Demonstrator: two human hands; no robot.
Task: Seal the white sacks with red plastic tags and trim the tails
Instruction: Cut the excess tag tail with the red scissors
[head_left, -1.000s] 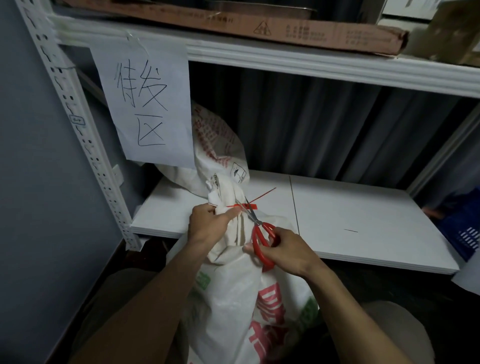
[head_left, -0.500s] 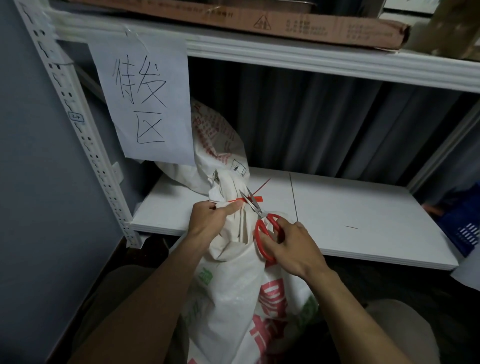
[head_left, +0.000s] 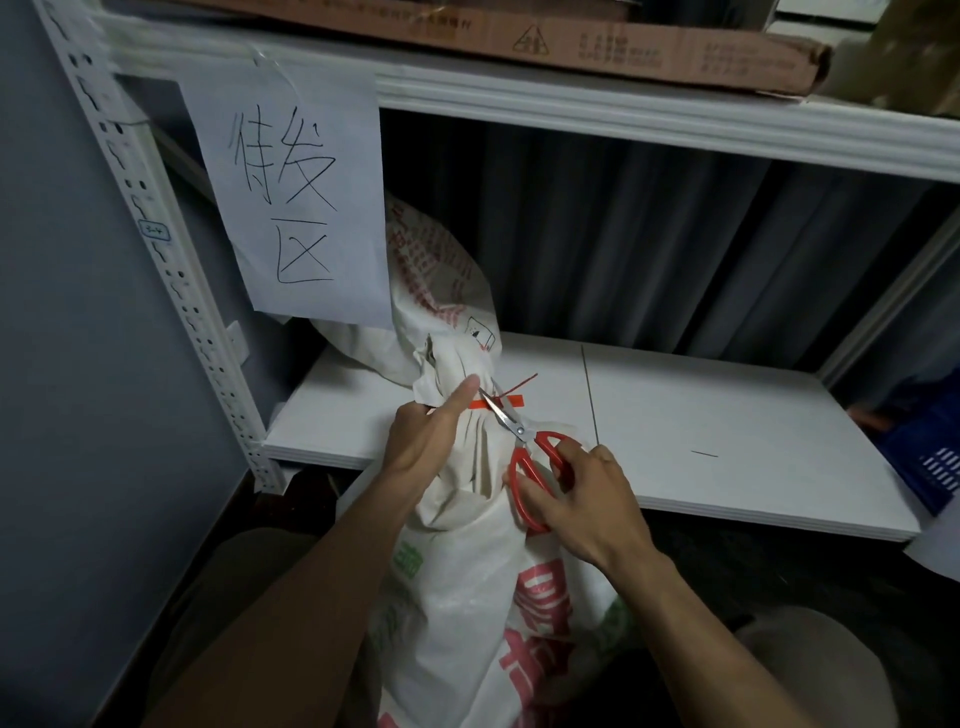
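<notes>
**A:** What takes up most of the view?

**B:** A white metal shelving rack (head_left: 156, 270). Its lower shelf board (head_left: 701, 405) runs across the middle, and a grey curtain (head_left: 649, 244) hangs behind it. A flat cardboard box (head_left: 597, 44) lies on the upper level.

**A:** And where is the sack?

**B:** The white sack (head_left: 467, 613), printed in red and green, stands in front of the lower board between the person's forearms. Its gathered neck rises over the board's front edge. A second sack (head_left: 441, 280) lies on the board behind it at the left end. It is partly covered by a paper sign (head_left: 291, 197) with handwritten characters, which hangs from the upper shelf.

**A:** What are the hands doing?

**B:** The left hand (head_left: 421, 447) grips the neck from the left. The thumb is stretched straight up along the cloth, and the other fingers curl round the far side, mostly hidden. The right hand (head_left: 592, 499) holds red-handled scissors (head_left: 527, 462), fingers hooked into the two loops. I cannot tell which finger sits in which loop.

**A:** And the tag?

**B:** The red plastic tag (head_left: 511, 401) is cinched round the neck, with a flat red tab sticking out to the right. Its thin tail (head_left: 523, 382) angles up and to the right over the board. The scissor blades point up and left across the tag, with their tips just beside the left thumb. I cannot tell whether the blades are parted.
</notes>
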